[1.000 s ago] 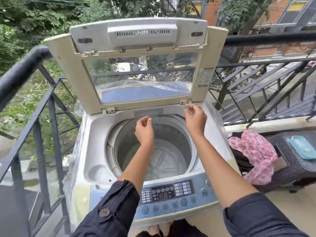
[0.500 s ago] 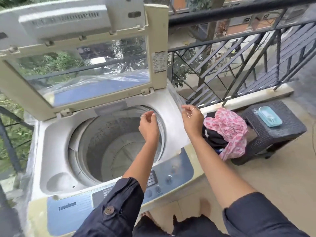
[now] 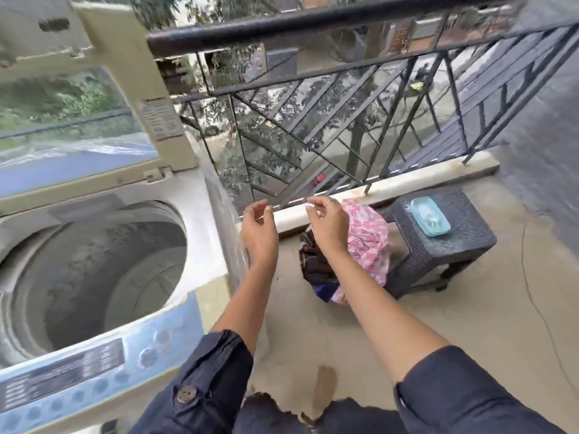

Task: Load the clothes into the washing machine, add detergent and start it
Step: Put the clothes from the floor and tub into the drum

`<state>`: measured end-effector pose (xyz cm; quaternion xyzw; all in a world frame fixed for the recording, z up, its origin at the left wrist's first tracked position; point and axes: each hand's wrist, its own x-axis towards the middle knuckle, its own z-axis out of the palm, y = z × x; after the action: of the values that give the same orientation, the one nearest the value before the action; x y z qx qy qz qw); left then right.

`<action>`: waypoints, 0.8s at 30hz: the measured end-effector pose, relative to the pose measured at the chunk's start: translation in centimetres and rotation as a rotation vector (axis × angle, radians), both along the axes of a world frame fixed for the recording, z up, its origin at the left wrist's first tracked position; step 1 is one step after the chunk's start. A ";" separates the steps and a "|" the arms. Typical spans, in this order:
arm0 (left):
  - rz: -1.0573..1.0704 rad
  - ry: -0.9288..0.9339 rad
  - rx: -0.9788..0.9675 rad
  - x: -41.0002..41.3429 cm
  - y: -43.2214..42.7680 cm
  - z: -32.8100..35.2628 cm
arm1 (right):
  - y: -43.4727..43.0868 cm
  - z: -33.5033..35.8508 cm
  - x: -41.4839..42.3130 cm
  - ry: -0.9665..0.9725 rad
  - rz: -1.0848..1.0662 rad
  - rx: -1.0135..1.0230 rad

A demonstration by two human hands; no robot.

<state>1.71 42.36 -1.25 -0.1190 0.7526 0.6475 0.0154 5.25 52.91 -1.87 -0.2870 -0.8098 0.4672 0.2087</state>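
On the balcony floor point(image 3: 313, 327) the clothes point(image 3: 367, 242) lay heaped beside the stool point(image 3: 445, 245), not yet loaded, the washing machine point(image 3: 203, 220) stood open with an empty drum point(image 3: 94, 277) (detergent and start also remained), and the left hand point(image 3: 258, 234) and right hand point(image 3: 329, 227) hovered near them, each grip loose, holding nothing.

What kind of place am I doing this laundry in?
Likely a home balcony used for laundry: black metal railing with trees beyond, an open top-loading washing machine, a pile of clothes.
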 end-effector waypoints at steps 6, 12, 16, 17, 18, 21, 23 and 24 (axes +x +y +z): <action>-0.016 -0.056 -0.078 -0.7 5.7 -1.5 | 6.3 -0.8 0.2 -0.051 -0.038 -0.057; -0.120 -0.093 -0.112 -2.2 11.7 -3.1 | 12.0 -2.0 -0.3 -0.074 -0.116 -0.056; -0.178 -0.118 -0.129 -3.8 16.0 -5.3 | 15.9 -4.5 -0.5 -0.134 -0.165 -0.058; -0.198 -0.118 -0.142 -3.9 16.8 -6.1 | 16.5 -5.2 -0.5 -0.140 -0.181 -0.068; -0.220 -0.117 -0.162 -4.2 17.7 -6.9 | 17.4 -6.2 -0.5 -0.144 -0.201 -0.081; -0.248 -0.134 -0.188 -5.5 20.5 -10.5 | 20.3 -10.4 -1.1 -0.185 -0.250 -0.132; -0.278 -0.149 -0.202 -6.4 22.0 -13.5 | 22.0 -13.6 -1.6 -0.209 -0.282 -0.165; -0.305 -0.150 -0.224 -6.9 22.9 -15.4 | 22.9 -15.5 -2.0 -0.206 -0.298 -0.183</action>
<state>-5.15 65.24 -16.63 -0.0527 0.8260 0.5391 0.1557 3.29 75.82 -17.35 -0.4678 -0.7296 0.4709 0.1646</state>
